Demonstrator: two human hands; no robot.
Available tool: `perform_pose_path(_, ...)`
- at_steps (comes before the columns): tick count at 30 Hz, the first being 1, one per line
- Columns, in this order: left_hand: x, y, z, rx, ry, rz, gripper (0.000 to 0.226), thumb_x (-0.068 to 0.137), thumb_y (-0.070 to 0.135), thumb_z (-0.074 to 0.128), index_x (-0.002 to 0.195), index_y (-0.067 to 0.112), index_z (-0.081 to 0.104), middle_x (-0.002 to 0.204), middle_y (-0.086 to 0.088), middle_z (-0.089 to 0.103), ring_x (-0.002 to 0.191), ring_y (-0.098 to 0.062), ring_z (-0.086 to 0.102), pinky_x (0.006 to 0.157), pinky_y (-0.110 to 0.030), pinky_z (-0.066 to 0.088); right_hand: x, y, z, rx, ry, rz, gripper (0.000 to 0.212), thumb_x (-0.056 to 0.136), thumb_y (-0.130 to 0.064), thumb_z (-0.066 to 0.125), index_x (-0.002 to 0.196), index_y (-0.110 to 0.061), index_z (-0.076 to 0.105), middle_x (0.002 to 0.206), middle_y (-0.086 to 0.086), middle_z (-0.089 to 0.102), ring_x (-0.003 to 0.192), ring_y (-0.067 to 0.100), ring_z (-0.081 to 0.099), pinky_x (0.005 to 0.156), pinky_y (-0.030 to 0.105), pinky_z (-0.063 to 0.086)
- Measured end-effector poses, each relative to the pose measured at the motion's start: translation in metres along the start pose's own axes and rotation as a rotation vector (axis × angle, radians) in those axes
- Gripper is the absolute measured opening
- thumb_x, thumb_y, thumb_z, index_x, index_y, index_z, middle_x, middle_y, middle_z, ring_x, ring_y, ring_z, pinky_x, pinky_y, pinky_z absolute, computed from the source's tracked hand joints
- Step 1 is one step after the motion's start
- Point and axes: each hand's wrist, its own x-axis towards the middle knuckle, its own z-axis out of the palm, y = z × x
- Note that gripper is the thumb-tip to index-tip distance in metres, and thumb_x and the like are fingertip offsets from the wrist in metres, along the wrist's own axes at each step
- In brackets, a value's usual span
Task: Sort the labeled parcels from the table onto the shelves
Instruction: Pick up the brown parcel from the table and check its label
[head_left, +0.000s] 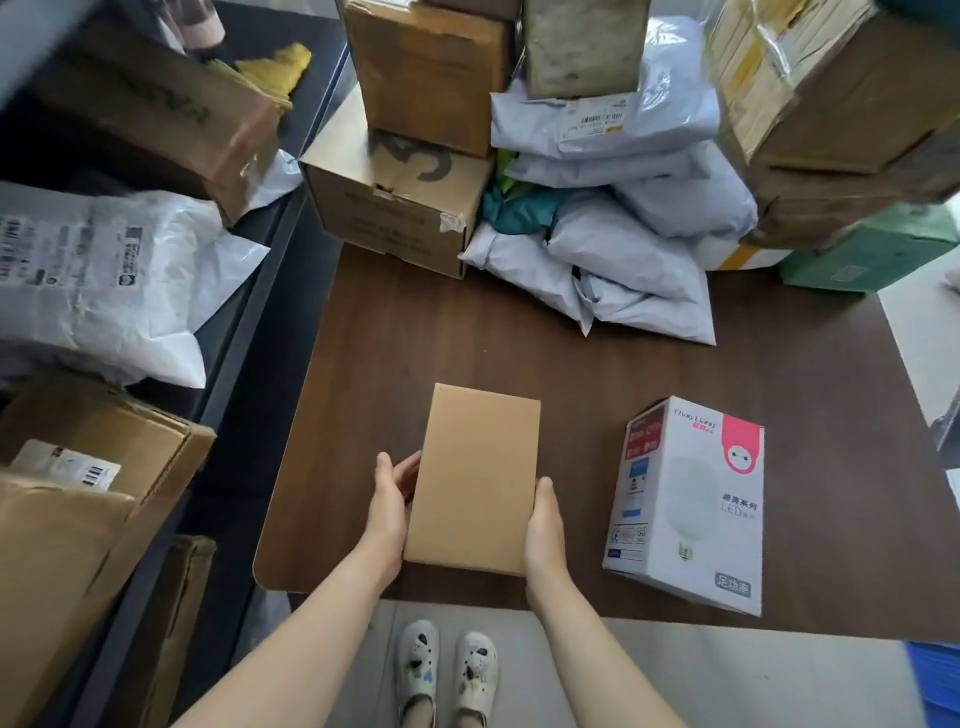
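parcel (475, 480), plain brown, is clamped by its long sides between left hand (390, 506) and right hand (544, 525), over the table (519, 358); it should be turned until the label is found.

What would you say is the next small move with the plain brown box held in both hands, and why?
Probably turn the plain brown box over to find its label. The left hand and right hand grip its long sides above the table, and the face showing is bare cardboard with no label, so nothing visible yet says which shelf it belongs on.
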Motion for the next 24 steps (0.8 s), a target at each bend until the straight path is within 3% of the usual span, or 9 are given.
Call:
perform_pose_path(2,-0.007,0.011,0.003,0.108,-0.024,0.029,0.050,0.103,0.056,0.022,0.119,0.032,0.063,0.123,-0.007,0.070,0.111,-0.024,0.065,0.094,-0.041,0.052,-0.001,-0.008,0.004,0.024,-0.016,-0.035,0.100,0.078,-0.085,0.026,0.157,-0.025,0.040,0.159,0.001,0.048,0.147,0.021,0.043,0.123,0.049,0.031)
perform_pose_path(6,-0.023,0.043,0.009,0.210,-0.132,0.249,0.049,0.094,0.063,0.041,0.130,0.034,0.059,0.130,-0.002,0.066,0.116,-0.024,0.064,0.099,-0.054,0.053,-0.024,-0.052,0.007,0.045,-0.075,-0.155,0.120,0.058,-0.104,0.026,0.154,-0.033,0.039,0.157,-0.002,0.049,0.144,0.019,0.046,0.121,0.051,0.034)
perform_pose_path(9,-0.046,0.081,0.019,0.199,-0.180,0.398,0.044,0.098,0.058,0.042,0.134,0.037,0.055,0.133,0.005,0.062,0.117,-0.018,0.064,0.097,-0.050,0.056,-0.042,-0.087,0.004,0.121,-0.094,-0.281,0.124,0.055,-0.105,0.032,0.157,-0.036,0.035,0.161,-0.006,0.045,0.148,0.017,0.041,0.123,0.051,0.031)
perform_pose_path(12,-0.076,0.110,0.027,0.151,-0.233,0.516,0.042,0.102,0.053,0.037,0.139,0.040,0.050,0.134,0.008,0.062,0.120,-0.016,0.063,0.098,-0.047,0.056,-0.071,-0.120,0.000,0.172,-0.125,-0.414,0.100,0.069,-0.098,0.037,0.148,-0.038,0.049,0.155,-0.006,0.052,0.145,0.018,0.047,0.120,0.049,0.036)
perform_pose_path(16,-0.117,0.129,0.031,0.100,-0.282,0.642,0.047,0.101,0.055,0.036,0.142,0.036,0.047,0.136,0.000,0.061,0.121,-0.021,0.063,0.096,-0.048,0.057,-0.123,-0.155,-0.010,0.150,-0.191,-0.629,0.050,0.089,-0.073,0.049,0.117,-0.032,0.057,0.117,-0.011,0.064,0.100,-0.002,0.065,0.092,0.028,0.054)
perform_pose_path(18,-0.136,0.133,0.030,0.105,-0.325,0.681,0.052,0.097,0.057,0.040,0.142,0.033,0.047,0.136,-0.002,0.061,0.121,-0.021,0.063,0.094,-0.045,0.057,-0.143,-0.162,-0.018,0.166,-0.229,-0.643,0.049,0.087,-0.061,0.062,0.117,-0.023,0.056,0.107,-0.008,0.068,0.093,0.006,0.068,0.084,0.029,0.057)
perform_pose_path(20,-0.147,0.138,0.025,0.103,-0.348,0.678,0.047,0.100,0.051,0.044,0.143,0.032,0.047,0.133,0.000,0.063,0.115,-0.018,0.064,0.092,-0.040,0.056,-0.158,-0.168,-0.028,0.212,-0.252,-0.585,0.050,0.085,-0.059,0.065,0.117,-0.021,0.059,0.107,-0.002,0.075,0.098,0.016,0.073,0.087,0.039,0.060)
perform_pose_path(22,-0.155,0.145,0.016,0.113,-0.331,0.663,0.044,0.102,0.044,0.045,0.146,0.034,0.045,0.133,0.006,0.062,0.115,-0.015,0.064,0.100,-0.039,0.052,-0.174,-0.174,-0.040,0.294,-0.315,-0.461,0.054,0.088,-0.060,0.062,0.125,-0.020,0.064,0.116,0.005,0.079,0.106,0.025,0.076,0.092,0.047,0.060)
perform_pose_path(24,-0.165,0.149,0.006,0.072,-0.398,0.623,0.043,0.103,0.043,0.043,0.144,0.032,0.051,0.133,0.005,0.064,0.117,-0.018,0.064,0.104,-0.042,0.050,-0.190,-0.177,-0.053,0.374,-0.427,-0.354,0.049,0.093,-0.059,0.056,0.117,-0.021,0.076,0.111,0.006,0.082,0.095,0.023,0.080,0.084,0.042,0.060)
